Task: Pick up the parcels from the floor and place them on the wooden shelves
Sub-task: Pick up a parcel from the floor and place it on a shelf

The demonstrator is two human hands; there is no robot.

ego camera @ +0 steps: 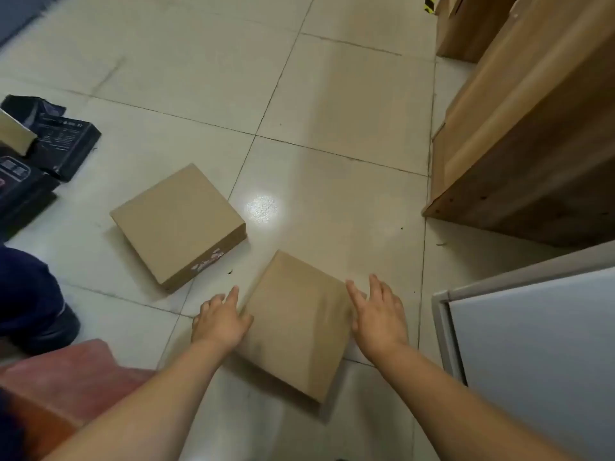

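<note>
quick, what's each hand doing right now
Left hand: open, flat against the left side of the near cardboard box.
Right hand: open, at the box's right side; contact unclear.

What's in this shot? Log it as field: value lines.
near parcel: brown carton between both hands
left hand: open, against carton's left edge
right hand: open, at carton's right edge
second parcel: brown carton flat on tiled floor
dark packages: far left
wooden shelves: right
</note>
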